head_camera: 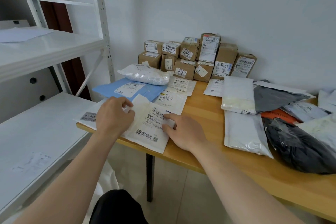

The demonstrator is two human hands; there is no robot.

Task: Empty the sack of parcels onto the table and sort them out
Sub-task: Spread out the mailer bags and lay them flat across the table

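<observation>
My left hand [116, 114] and right hand [183, 131] are both down on a flat white mailer [147, 132] at the near left corner of the wooden table [200, 158]. The left fingers are curled and pinch the mailer's upper left edge. The right thumb and forefinger are close together, nipping the mailer at the right side of its printed label. Under the left hand lies another white envelope [87, 116] with a grey sticker, overhanging the table's corner. The white metal shelving [36, 123] stands just beside the table on my left.

To the right, two white bubble mailers [243, 132] lie end to end. Beyond them is a loose heap: a black poly bag [300, 147], an orange parcel [278, 114] and a grey bag [272, 96], all overlapping.

Behind my hands, a blue mailer [127, 89] lies flat with a lumpy white poly bag [145, 73] resting on its far edge. Against the wall, labelled cardboard boxes [196, 56] are stacked in two rows.
</observation>
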